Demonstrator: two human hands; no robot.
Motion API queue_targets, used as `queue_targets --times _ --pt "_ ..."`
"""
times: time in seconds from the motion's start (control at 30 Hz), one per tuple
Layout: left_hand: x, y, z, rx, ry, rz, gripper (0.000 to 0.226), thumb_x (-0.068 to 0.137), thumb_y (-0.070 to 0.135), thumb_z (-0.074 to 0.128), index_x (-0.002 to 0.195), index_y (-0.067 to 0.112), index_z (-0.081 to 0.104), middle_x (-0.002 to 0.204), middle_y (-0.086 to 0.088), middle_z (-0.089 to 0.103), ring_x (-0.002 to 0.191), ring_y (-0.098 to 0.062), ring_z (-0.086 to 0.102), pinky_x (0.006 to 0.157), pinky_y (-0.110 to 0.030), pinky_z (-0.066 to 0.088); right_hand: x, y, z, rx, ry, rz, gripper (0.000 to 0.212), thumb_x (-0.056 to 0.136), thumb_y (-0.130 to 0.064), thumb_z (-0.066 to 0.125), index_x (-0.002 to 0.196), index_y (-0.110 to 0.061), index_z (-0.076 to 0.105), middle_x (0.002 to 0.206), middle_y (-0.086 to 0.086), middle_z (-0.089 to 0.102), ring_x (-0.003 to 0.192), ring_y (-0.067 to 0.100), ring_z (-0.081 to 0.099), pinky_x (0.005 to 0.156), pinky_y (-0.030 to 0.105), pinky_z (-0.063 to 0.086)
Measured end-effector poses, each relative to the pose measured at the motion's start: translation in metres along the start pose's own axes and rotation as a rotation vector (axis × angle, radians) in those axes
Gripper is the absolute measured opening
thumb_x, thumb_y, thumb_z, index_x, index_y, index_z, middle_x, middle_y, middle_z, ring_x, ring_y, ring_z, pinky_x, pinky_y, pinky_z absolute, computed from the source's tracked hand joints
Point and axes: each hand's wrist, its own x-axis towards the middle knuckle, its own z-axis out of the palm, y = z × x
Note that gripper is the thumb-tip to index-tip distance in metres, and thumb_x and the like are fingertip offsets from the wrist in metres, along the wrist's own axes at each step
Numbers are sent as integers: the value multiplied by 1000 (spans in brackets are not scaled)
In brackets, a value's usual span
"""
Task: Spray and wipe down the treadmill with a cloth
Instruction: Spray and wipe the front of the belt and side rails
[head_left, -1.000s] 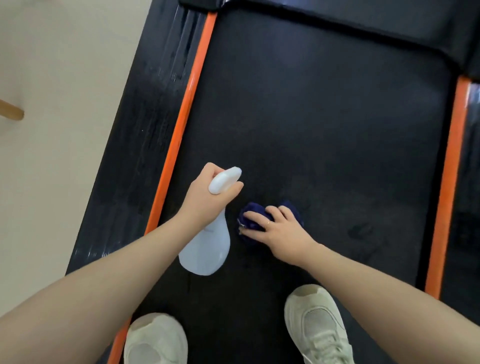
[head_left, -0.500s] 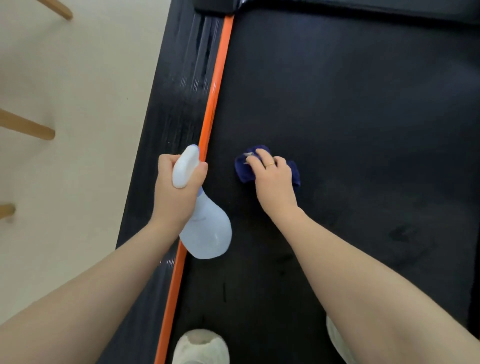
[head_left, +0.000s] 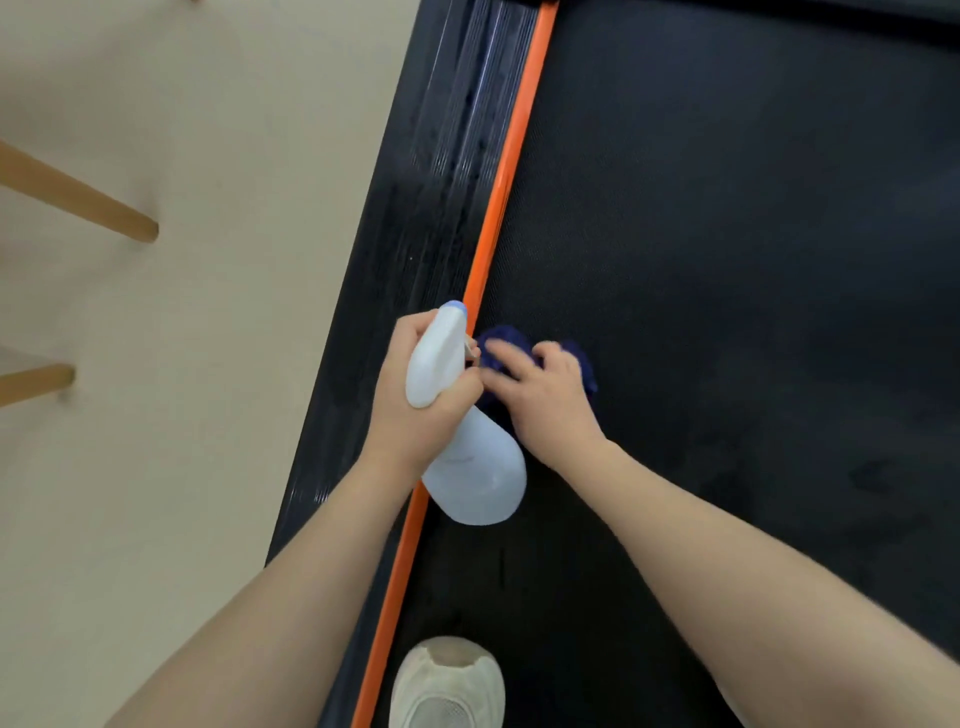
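Note:
I look down on the treadmill's black belt (head_left: 727, 260), with an orange strip (head_left: 511, 171) along its left edge. My left hand (head_left: 415, 405) grips the neck of a white spray bottle (head_left: 478, 478). The bottle's nozzle points away from me over the strip. My right hand (head_left: 550, 405) presses a dark blue cloth (head_left: 506, 338) onto the belt just right of the strip, fingers spread and blurred. Both hands nearly touch. Most of the cloth is hidden under my palm.
The ribbed black side rail (head_left: 441, 208) runs left of the strip. Beyond it is beige floor (head_left: 208, 364) with two wooden furniture legs (head_left: 78, 195) at the left. My white shoe (head_left: 447, 680) stands on the belt at the bottom.
My right hand has slid the cloth left and further up the belt, towards the orange strip. My left hand with the bottle moved left over the strip. My view shifted left too.

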Motion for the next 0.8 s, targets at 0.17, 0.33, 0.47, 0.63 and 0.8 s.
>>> queue_targets --times 0.17,0.33,0.47,0.63,0.8 --pt "-4 0 15 -4 -22 3 42 75 15 65 117 12 59 100 -1 67 97 -10 63 84 -21 49 -2 57 -35 -211 -138 -347 46 64 -18 75 109 -28 68 118 2 64 69 27 54 58 31 42" --pt "-11 1 28 6 -106 47 46 78 22 68 122 22 56 114 2 65 108 -9 60 91 -22 48 -8 54 -23 -236 67 262 52 65 -12 75 115 -21 64 120 6 62 73 30 50 61 34 41" --pt "-8 4 39 109 -136 46 40 82 18 69 116 26 51 103 10 63 95 -2 61 79 -22 52 -59 29 -30 -71 -181 -166 69 55 -21 83 117 -30 55 122 2 60 81 29 52 66 36 48" --pt "-7 3 52 133 -115 71 37 81 10 70 114 15 54 93 20 59 86 7 57 69 -8 44 -15 66 -41 -145 22 455 57 66 -7 74 118 -25 60 127 7 57 81 38 54 68 42 43" --pt "-2 6 57 197 -109 27 30 83 12 67 111 14 55 86 19 58 80 4 58 66 -14 47 -78 34 -42 -158 -122 170 65 55 -12 81 116 -25 64 123 8 60 83 35 58 68 39 47"
